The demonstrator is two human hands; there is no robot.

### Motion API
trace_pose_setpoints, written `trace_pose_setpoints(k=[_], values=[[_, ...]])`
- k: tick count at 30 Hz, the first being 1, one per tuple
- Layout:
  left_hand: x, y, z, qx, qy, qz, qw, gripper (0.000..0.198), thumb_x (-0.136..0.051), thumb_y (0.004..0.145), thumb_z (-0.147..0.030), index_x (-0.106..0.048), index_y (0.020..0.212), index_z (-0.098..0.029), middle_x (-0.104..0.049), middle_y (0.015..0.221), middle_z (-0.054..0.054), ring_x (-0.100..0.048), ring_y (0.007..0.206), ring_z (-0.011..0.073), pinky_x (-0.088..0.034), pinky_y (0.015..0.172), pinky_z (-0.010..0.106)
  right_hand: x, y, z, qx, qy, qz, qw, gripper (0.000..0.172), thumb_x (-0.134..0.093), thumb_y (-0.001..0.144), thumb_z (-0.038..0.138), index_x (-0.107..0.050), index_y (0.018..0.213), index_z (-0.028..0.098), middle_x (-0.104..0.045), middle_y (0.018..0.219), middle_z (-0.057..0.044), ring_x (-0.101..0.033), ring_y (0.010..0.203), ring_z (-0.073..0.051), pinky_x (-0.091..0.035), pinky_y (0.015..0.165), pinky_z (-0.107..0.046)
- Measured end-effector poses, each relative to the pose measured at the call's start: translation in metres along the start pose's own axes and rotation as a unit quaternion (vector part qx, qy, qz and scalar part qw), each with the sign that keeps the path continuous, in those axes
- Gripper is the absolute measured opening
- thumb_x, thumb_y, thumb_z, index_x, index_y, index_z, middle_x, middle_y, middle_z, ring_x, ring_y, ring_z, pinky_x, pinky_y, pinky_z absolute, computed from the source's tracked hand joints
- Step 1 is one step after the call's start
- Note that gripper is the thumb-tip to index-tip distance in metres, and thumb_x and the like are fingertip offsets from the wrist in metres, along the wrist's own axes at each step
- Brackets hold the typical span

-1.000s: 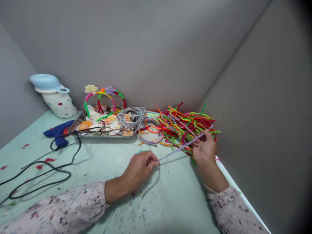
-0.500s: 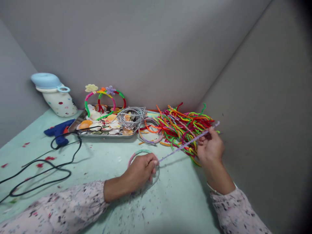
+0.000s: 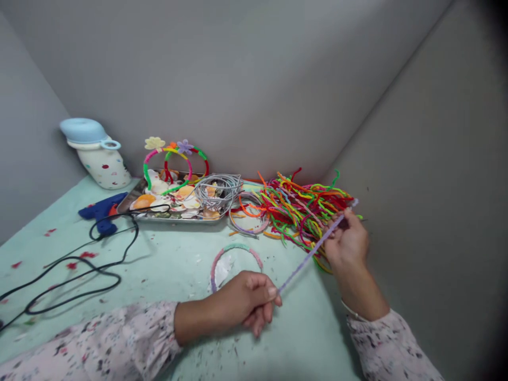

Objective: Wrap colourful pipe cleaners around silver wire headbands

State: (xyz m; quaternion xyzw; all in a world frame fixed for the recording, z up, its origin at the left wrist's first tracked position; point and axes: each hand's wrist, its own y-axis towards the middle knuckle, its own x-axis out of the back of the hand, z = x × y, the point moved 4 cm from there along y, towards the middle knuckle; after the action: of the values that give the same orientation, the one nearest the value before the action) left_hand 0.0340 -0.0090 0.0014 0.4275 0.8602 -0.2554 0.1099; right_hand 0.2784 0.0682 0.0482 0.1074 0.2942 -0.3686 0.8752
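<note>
My left hand [image 3: 246, 301] pinches the near end of a lilac pipe cleaner [image 3: 313, 250] and also holds a headband [image 3: 234, 253] wrapped in pink, green and lilac, which arches up behind it. My right hand [image 3: 348, 241] grips the far end of the same pipe cleaner, which runs taut and slanted between both hands. Just behind my right hand lies a heap of coloured pipe cleaners [image 3: 305, 203] in the table corner.
A metal tray [image 3: 137, 211] of shells, bare grey headbands [image 3: 216, 189] and two decorated headbands [image 3: 174, 159] stands at the back. A blue glue gun [image 3: 101, 211] with a black cord [image 3: 79, 264] lies left, near a white jug [image 3: 99, 153]. Grey walls close in behind and right.
My left hand has drawn nearer to me with the headband, which now stands uncovered. The pipe cleaner has swung steeper and my right hand has risen slightly.
</note>
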Motion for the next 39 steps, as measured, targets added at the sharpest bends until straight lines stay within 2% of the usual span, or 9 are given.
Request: trace_pose_setpoints(k=[4, 8, 13, 17, 23, 29, 34, 39], values=[[0.014, 0.008, -0.005, -0.046, 0.081, -0.060, 0.994, 0.029, -0.058, 0.084, -0.043, -0.054, 0.084, -0.014, -0.061, 0.071, 0.000, -0.049, 0.040, 0.0038, -0.026, 0.038, 0.018, 0.000, 0.000, 0.001, 0.012, -0.011, -0.004, 1.000, 0.019, -0.064, 0.081, 0.024, -0.049, 0.072, 0.018, -0.047, 0.057, 0.008, -0.037, 0.040, -0.005, -0.021, 0.031, -0.016], [0.020, 0.007, -0.012, -0.092, 0.144, -0.110, 0.979, 0.023, -0.062, 0.079, -0.034, -0.056, 0.091, -0.015, -0.054, 0.072, -0.003, -0.046, 0.045, 0.0051, -0.032, 0.042, 0.019, -0.001, 0.000, 0.000, 0.024, -0.020, -0.004, 1.000, 0.019, -0.066, 0.079, 0.025, -0.051, 0.071, 0.017, -0.047, 0.056, 0.009, -0.036, 0.040, -0.004, -0.021, 0.031, -0.016], [0.022, -0.003, -0.025, -0.128, 0.301, -0.208, 0.922, 0.020, -0.061, 0.077, -0.026, -0.061, 0.096, -0.019, -0.062, 0.078, -0.002, -0.051, 0.058, 0.0092, -0.036, 0.054, 0.021, -0.004, -0.005, 0.000, 0.032, -0.033, -0.001, 0.999, 0.022, -0.066, 0.081, 0.026, -0.050, 0.068, 0.018, -0.044, 0.055, 0.009, -0.034, 0.039, -0.004, -0.021, 0.032, -0.017], [0.029, -0.003, -0.031, -0.141, 0.350, -0.254, 0.891, 0.016, -0.061, 0.076, -0.024, -0.063, 0.091, -0.019, -0.065, 0.076, -0.001, -0.054, 0.062, 0.0116, -0.038, 0.059, 0.023, -0.006, -0.007, 0.001, 0.030, -0.037, 0.000, 0.999, 0.023, -0.067, 0.081, 0.028, -0.050, 0.069, 0.018, -0.044, 0.055, 0.009, -0.035, 0.039, -0.004, -0.021, 0.032, -0.016], [0.047, 0.000, -0.042, -0.180, 0.350, -0.274, 0.878, 0.017, -0.055, 0.082, -0.029, -0.066, 0.082, -0.017, -0.065, 0.075, 0.003, -0.054, 0.067, 0.0150, -0.039, 0.061, 0.025, -0.008, -0.009, 0.006, 0.026, -0.025, 0.010, 0.999, 0.019, -0.064, 0.082, 0.023, -0.051, 0.070, 0.018, -0.047, 0.057, 0.008, -0.039, 0.041, -0.003, -0.025, 0.033, -0.015], [0.060, -0.004, -0.065, -0.197, 0.371, -0.291, 0.859, 0.021, -0.051, 0.085, -0.033, -0.061, 0.078, -0.017, -0.059, 0.073, 0.001, -0.051, 0.069, 0.0151, -0.036, 0.062, 0.024, -0.012, -0.012, 0.013, 0.005, -0.003, -0.006, 1.000, 0.015, -0.054, 0.084, 0.013, -0.052, 0.069, 0.017, -0.048, 0.054, 0.006, -0.041, 0.041, -0.006, -0.026, 0.032, -0.016], [0.069, -0.005, -0.073, -0.211, 0.365, -0.306, 0.854, 0.024, -0.047, 0.087, -0.036, -0.054, 0.074, -0.017, -0.053, 0.070, -0.001, -0.047, 0.068, 0.0143, -0.034, 0.063, 0.025, -0.010, -0.009, 0.013, 0.006, -0.025, 0.002, 1.000, 0.015, -0.063, 0.081, 0.019, -0.052, 0.071, 0.017, -0.048, 0.058, 0.007, -0.042, 0.042, -0.003, -0.028, 0.034, -0.015], [0.068, -0.006, -0.072, -0.197, 0.368, -0.319, 0.851, 0.029, -0.045, 0.089, -0.039, -0.052, 0.072, -0.017, -0.049, 0.066, -0.002, -0.044, 0.066, 0.0143, -0.032, 0.061, 0.025, -0.008, -0.007, 0.015, 0.023, -0.044, 0.023, 0.998, 0.017, -0.062, 0.083, 0.021, -0.050, 0.071, 0.018, -0.049, 0.059, 0.007, -0.042, 0.042, -0.004, -0.027, 0.034, -0.015]])
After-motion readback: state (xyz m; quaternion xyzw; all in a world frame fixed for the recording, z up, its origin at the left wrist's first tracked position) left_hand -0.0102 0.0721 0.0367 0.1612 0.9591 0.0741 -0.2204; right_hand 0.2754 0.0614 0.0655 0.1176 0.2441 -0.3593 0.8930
